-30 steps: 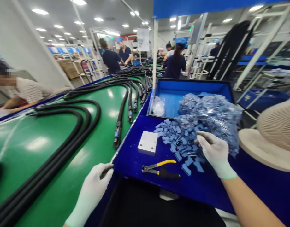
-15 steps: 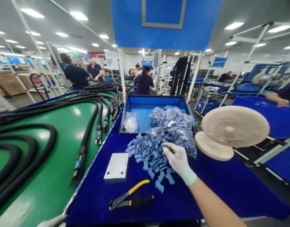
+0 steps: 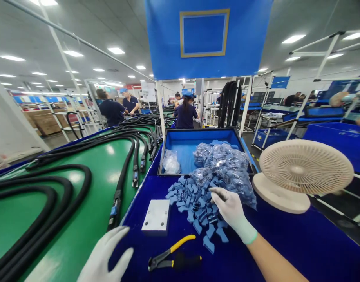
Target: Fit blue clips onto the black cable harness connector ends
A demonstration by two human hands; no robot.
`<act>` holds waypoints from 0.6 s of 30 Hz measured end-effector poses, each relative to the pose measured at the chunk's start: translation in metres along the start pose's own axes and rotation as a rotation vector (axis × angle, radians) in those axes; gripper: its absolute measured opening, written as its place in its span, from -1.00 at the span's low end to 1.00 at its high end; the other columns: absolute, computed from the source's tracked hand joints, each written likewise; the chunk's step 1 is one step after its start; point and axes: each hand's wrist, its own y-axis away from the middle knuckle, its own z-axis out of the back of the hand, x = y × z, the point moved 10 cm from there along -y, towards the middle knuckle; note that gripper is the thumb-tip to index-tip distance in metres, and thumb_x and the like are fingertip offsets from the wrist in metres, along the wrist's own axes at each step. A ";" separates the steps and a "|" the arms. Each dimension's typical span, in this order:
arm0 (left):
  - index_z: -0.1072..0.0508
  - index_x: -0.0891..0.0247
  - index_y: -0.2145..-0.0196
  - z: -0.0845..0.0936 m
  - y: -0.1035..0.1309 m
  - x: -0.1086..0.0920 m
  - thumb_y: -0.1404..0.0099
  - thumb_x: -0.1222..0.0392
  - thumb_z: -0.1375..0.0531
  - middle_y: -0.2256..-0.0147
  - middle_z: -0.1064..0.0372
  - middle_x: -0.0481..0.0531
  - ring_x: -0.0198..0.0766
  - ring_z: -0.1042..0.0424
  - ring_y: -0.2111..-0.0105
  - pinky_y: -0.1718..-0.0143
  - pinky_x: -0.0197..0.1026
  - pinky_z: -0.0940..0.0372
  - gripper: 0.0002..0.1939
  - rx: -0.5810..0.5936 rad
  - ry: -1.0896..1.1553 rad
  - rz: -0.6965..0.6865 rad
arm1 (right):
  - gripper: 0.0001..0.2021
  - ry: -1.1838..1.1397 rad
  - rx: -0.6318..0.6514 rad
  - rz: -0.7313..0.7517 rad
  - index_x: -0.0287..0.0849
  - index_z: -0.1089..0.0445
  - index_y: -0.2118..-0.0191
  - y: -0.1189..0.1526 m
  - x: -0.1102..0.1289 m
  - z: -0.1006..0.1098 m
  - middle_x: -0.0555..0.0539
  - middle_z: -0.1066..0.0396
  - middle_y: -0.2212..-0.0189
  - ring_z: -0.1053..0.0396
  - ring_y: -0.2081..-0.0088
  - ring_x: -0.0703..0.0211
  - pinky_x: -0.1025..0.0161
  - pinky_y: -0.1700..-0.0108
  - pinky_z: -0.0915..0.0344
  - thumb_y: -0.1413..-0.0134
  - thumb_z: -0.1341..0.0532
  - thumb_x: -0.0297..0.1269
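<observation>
My right hand (image 3: 231, 209), in a white glove, reaches over a pile of small blue plastic parts (image 3: 194, 199). Its fingers are pinched together at the pile, and what they hold, if anything, is too small to make out. Gloved too, my left hand (image 3: 106, 256) is at the lower left over the table edge, thumb and fingers spread, holding nothing. A white block with holes (image 3: 156, 215) lies left of the pile. Pliers (image 3: 170, 252) with a yellow handle lie in front of it. Plastic bags of blue parts (image 3: 223, 160) rest behind my right hand, partly in a tray.
The blue tray (image 3: 182, 137) also holds a clear bag (image 3: 171, 162). Black hoses (image 3: 85, 184) lie on the green surface (image 3: 100, 156) at left. A beige fan (image 3: 306, 168) stands at right. Several people work in the background.
My left hand has come up into view from the lower left edge and is spread. My right hand stays pinched at the pile. The whole view has shifted, so things appear lower and further right.
</observation>
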 end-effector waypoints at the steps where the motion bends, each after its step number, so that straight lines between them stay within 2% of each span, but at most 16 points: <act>1: -0.47 0.05 -0.15 -0.004 -0.015 -0.025 -0.34 -0.16 -0.14 -0.22 -0.38 0.05 0.05 -0.38 -0.23 -0.27 0.14 -0.36 -0.50 -0.001 0.022 -0.051 | -0.72 -0.001 -0.004 0.005 -0.16 -0.59 0.09 0.000 0.000 0.001 -0.06 -0.58 0.44 -0.56 0.39 0.03 0.18 0.24 -0.49 -0.27 -0.23 -0.12; 4: -0.47 0.09 -0.19 -0.030 -0.052 -0.091 -0.26 -0.07 -0.24 -0.31 -0.27 0.09 0.13 -0.25 -0.32 -0.34 0.19 -0.24 -0.44 0.063 0.008 -0.218 | -0.73 -0.005 -0.021 0.021 -0.15 -0.59 0.12 -0.003 0.004 0.004 -0.06 -0.58 0.45 -0.56 0.41 0.04 0.18 0.26 -0.49 -0.27 -0.22 -0.13; 5: -0.47 0.09 -0.20 -0.043 -0.061 -0.106 -0.23 -0.06 -0.27 -0.34 -0.23 0.09 0.16 -0.20 -0.35 -0.35 0.22 -0.21 -0.41 0.106 -0.028 -0.257 | -0.73 -0.004 -0.029 0.028 -0.15 -0.59 0.13 -0.004 0.006 0.006 -0.06 -0.58 0.45 -0.56 0.42 0.04 0.18 0.26 -0.49 -0.26 -0.22 -0.13; 7: -0.44 0.09 -0.24 -0.070 -0.075 -0.124 -0.20 -0.09 -0.29 -0.36 -0.20 0.10 0.24 -0.11 -0.38 -0.36 0.31 -0.13 -0.34 0.194 -0.125 -0.292 | -0.74 0.007 -0.046 0.036 -0.15 -0.60 0.14 -0.007 0.010 0.010 -0.05 -0.59 0.46 -0.55 0.44 0.06 0.20 0.28 -0.48 -0.25 -0.21 -0.15; 9: -0.41 0.11 -0.28 -0.091 -0.083 -0.129 -0.23 -0.13 -0.25 -0.34 -0.23 0.13 0.27 -0.10 -0.38 -0.34 0.37 -0.09 -0.31 0.250 -0.213 -0.294 | -0.74 0.014 -0.056 0.035 -0.15 -0.60 0.14 -0.010 0.012 0.014 -0.05 -0.58 0.47 -0.54 0.45 0.08 0.22 0.30 -0.46 -0.25 -0.21 -0.17; 11: -0.40 0.16 -0.28 -0.102 -0.087 -0.127 -0.29 -0.09 -0.18 -0.30 -0.30 0.17 0.24 -0.17 -0.34 -0.33 0.33 -0.11 -0.35 0.251 -0.270 -0.294 | -0.74 0.008 -0.056 0.027 -0.16 -0.61 0.13 -0.012 0.012 0.017 -0.04 -0.57 0.48 -0.53 0.46 0.10 0.23 0.31 -0.44 -0.25 -0.20 -0.18; 15: -0.44 0.22 -0.24 -0.108 -0.090 -0.118 -0.30 0.03 -0.10 -0.22 -0.39 0.18 0.14 -0.29 -0.26 -0.30 0.20 -0.19 -0.41 0.199 -0.306 -0.337 | -0.74 0.015 -0.057 0.018 -0.16 -0.61 0.13 -0.014 0.011 0.021 -0.02 -0.57 0.50 -0.52 0.46 0.13 0.26 0.32 -0.42 -0.25 -0.20 -0.21; 18: -0.45 0.20 -0.22 -0.105 -0.093 -0.104 -0.27 0.01 -0.10 -0.19 -0.42 0.17 0.17 -0.33 -0.22 -0.28 0.20 -0.22 -0.41 0.172 -0.301 -0.340 | -0.74 0.034 -0.063 0.021 -0.14 -0.61 0.12 -0.016 0.013 0.024 -0.01 -0.57 0.49 -0.53 0.44 0.14 0.28 0.31 -0.43 -0.26 -0.19 -0.22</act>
